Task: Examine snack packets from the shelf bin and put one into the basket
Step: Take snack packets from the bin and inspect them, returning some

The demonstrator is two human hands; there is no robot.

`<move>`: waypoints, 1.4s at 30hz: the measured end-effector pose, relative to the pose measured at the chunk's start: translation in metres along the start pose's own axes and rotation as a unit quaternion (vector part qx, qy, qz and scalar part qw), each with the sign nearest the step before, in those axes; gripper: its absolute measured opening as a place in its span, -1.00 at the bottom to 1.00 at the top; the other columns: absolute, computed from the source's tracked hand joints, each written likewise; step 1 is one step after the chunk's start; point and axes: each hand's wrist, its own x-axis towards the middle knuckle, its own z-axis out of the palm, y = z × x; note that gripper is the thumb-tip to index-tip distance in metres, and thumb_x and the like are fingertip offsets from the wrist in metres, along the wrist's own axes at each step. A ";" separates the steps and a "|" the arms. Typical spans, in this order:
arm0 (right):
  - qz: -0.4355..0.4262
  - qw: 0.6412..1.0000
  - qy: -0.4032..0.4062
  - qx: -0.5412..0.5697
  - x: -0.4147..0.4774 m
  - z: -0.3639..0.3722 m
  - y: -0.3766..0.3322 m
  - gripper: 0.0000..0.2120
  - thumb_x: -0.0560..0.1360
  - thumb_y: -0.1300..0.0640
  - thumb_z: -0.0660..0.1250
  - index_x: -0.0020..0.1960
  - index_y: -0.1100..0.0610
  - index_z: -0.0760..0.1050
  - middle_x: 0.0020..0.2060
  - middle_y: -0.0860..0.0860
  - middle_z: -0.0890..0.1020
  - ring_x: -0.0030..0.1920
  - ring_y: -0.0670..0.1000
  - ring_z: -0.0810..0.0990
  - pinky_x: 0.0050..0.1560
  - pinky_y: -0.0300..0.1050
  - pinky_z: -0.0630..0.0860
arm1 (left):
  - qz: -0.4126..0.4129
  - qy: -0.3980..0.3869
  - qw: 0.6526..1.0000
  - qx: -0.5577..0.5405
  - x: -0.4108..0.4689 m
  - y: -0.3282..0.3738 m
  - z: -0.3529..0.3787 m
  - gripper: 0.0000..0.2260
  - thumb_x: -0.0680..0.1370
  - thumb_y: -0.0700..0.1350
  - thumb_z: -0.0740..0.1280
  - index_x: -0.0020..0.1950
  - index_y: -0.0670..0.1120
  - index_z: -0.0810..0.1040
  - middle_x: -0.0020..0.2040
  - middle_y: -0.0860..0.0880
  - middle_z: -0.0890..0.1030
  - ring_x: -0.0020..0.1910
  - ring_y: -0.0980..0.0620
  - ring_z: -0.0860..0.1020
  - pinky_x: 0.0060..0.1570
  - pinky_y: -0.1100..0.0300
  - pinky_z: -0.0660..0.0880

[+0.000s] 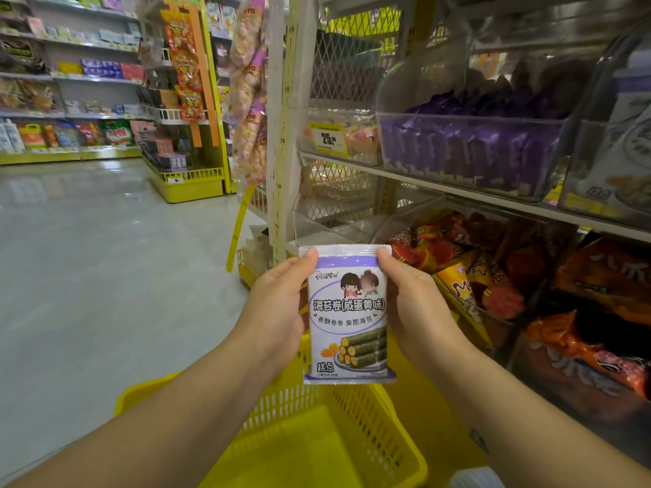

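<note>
A white and purple snack packet (347, 311) with a picture of seaweed rolls stands upright in front of me, its printed face toward the camera. My left hand (278, 304) grips its left edge, thumb on the top corner. My right hand (412, 304) grips its right edge the same way. Below the packet hangs a yellow plastic basket (355, 424), which looks empty. On the right, a clear shelf bin (472, 153) holds several purple packets.
Lower shelf bins on the right hold orange and red snack packets (475, 272). A white bin (620, 163) of pale packets sits at the far right. A yellow price tag (329, 139) marks the upper shelf. Open aisle floor (88, 258) stretches to the left, with yellow shelving (190, 181) beyond.
</note>
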 end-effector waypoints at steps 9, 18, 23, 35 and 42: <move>0.098 0.979 -0.149 -0.098 -0.009 -0.015 -0.010 -0.58 0.39 -0.04 0.35 0.10 0.23 0.61 0.05 0.19 0.67 0.00 0.12 0.65 0.15 0.08 0.54 | -0.051 -0.058 0.997 0.016 0.008 0.020 -0.010 -0.58 0.48 0.08 0.31 0.23 -0.14 0.57 0.09 -0.15 0.68 0.07 -0.11 0.66 -0.11 -0.01 0.65; 0.148 0.986 -0.066 0.028 -0.004 -0.021 -0.012 -0.69 0.54 -0.01 0.25 -0.04 0.15 0.69 0.02 0.16 0.70 -0.06 0.07 0.71 -0.09 -0.05 0.65 | -0.093 -0.227 0.950 0.196 0.006 0.006 -0.030 -0.47 0.31 -0.08 0.51 0.26 -0.04 0.52 0.12 -0.04 0.68 0.09 0.01 0.65 -0.08 0.22 0.59; 0.160 0.984 -0.033 0.067 -0.005 -0.018 -0.013 -0.66 0.56 0.01 0.25 0.16 0.24 0.57 0.08 0.23 0.66 0.01 0.15 0.67 -0.03 0.06 0.61 | -0.036 -0.247 0.947 0.201 0.006 0.005 -0.031 -0.54 0.32 -0.18 0.50 0.19 0.07 0.54 0.10 0.00 0.69 0.06 0.04 0.66 -0.11 0.25 0.59; 0.034 0.999 0.011 -0.027 -0.007 -0.013 -0.012 -0.73 0.57 0.05 0.26 0.14 0.19 0.56 0.01 0.17 0.69 0.05 0.15 0.67 0.21 0.21 0.52 | 0.126 -0.172 0.888 0.407 0.003 0.005 -0.025 -0.51 0.57 -0.08 0.34 0.39 0.35 0.33 0.38 0.28 0.40 0.29 0.33 0.41 0.14 0.41 0.41; -0.065 0.977 -0.133 -0.152 -0.019 0.002 -0.003 -0.57 0.54 -0.14 0.12 0.39 -0.15 0.38 0.20 -0.15 0.61 0.15 -0.10 0.61 0.09 -0.10 0.60 | 0.014 -0.189 0.957 0.219 -0.006 -0.008 -0.009 -0.17 0.29 0.38 0.44 0.47 0.39 0.11 0.30 0.22 0.52 0.24 0.09 0.56 0.23 -0.01 0.50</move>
